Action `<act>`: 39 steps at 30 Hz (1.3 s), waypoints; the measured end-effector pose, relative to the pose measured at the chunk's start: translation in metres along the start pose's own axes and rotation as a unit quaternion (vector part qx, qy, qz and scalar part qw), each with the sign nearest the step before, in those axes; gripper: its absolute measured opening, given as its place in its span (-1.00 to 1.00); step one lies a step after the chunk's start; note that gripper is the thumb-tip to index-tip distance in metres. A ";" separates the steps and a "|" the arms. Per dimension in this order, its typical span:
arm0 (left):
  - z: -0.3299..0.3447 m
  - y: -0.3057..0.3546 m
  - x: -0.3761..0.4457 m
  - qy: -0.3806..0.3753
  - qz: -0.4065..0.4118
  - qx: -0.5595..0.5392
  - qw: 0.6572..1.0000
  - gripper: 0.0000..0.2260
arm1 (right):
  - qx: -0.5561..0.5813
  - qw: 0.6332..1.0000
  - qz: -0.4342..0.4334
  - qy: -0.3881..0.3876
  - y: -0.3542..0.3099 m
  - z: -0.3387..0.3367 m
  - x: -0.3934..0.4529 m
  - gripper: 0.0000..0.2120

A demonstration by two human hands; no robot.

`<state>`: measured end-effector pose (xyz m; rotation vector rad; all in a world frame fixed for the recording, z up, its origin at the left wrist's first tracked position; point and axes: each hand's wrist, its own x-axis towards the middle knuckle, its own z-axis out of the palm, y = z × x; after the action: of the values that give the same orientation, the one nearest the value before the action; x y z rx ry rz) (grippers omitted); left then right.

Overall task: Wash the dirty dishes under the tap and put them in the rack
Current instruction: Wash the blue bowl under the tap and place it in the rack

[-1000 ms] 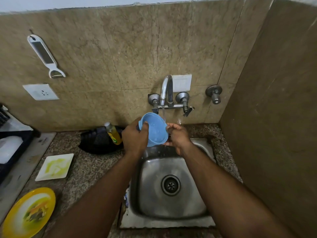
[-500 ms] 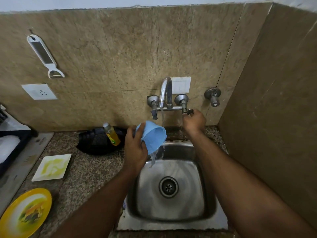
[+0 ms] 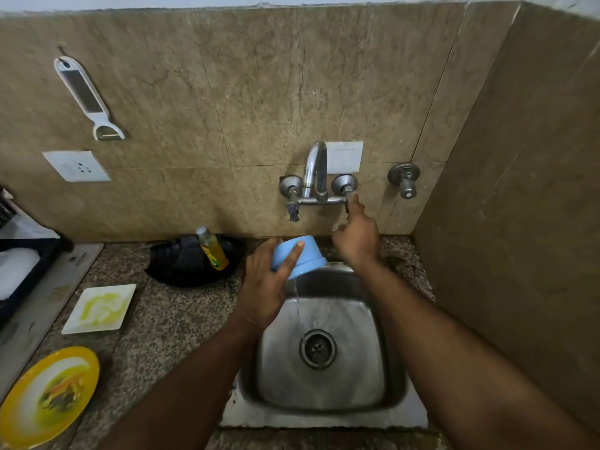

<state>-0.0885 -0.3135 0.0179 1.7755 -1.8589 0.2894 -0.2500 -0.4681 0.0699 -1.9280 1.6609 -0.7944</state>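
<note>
My left hand (image 3: 268, 280) grips a light blue bowl (image 3: 306, 259), tipped mouth-down over the back edge of the steel sink (image 3: 393, 378); a thin stream of water runs out of it into the basin. My right hand (image 3: 355, 232) reaches up to the right valve handle of the wall tap (image 3: 316, 177), fingers at the handle. No water falls from the spout. A dirty square white plate (image 3: 100, 308) and a dirty yellow plate (image 3: 48, 396) lie on the counter to the left. The dark rack (image 3: 22, 271) shows at the far left edge.
A yellow soap bottle (image 3: 212, 250) leans in a black holder (image 3: 188, 264) behind the counter. A white peeler (image 3: 87, 99) and a socket (image 3: 76, 165) are on the wall. A side wall stands close on the right. A separate valve (image 3: 404, 180) sits right of the tap.
My right hand left the bowl and went up to the right tap handle. My left hand tipped the bowl over, pouring its water into the sink. The tap stream has stopped.
</note>
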 end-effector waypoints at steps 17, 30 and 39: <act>-0.021 0.013 0.014 0.044 0.024 -0.034 0.998 -0.49 | 0.164 0.963 -0.157 -0.147 0.028 0.011 -0.039 -0.38; -0.026 0.010 -0.001 -0.092 -0.026 -0.135 0.986 -0.31 | -0.007 0.984 -0.168 -0.061 0.040 0.004 -0.051 -0.51; -0.042 0.003 0.010 -0.066 0.024 -0.114 0.991 -0.29 | 0.000 0.980 -0.197 0.018 0.030 -0.009 -0.061 -0.32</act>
<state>-0.0814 -0.3006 0.0583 1.6295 -1.9434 -0.0241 -0.2841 -0.4128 0.0488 -2.2897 1.3102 -0.9775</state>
